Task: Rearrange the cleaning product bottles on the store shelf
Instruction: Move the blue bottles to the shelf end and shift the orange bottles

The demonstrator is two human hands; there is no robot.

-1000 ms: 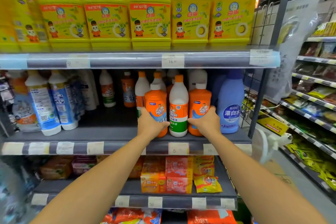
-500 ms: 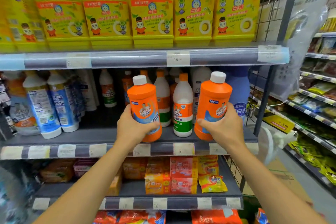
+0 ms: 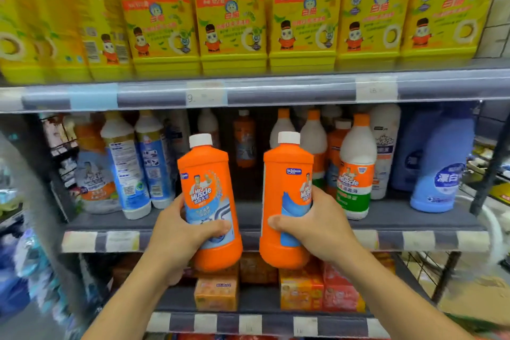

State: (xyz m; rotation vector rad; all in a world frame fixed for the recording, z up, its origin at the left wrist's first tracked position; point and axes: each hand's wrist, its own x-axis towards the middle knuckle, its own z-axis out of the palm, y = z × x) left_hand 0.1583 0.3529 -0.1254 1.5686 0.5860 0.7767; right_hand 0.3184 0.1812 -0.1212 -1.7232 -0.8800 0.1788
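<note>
"Mr Muscle" on orange bottle (image 3: 209, 201); "9" on price tag (image 3: 205, 94).

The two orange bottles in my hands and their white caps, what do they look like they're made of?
Both orange bottles, left and right, look like opaque moulded plastic with a smooth, slightly glossy sheen and printed labels. The white caps look like harder plastic, probably screw-on; any ribbing is too blurred to tell.

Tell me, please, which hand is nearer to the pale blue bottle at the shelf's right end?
Right. The right hand is left of the pale blue bottle, a few bottles away; the left hand is further left.
</note>
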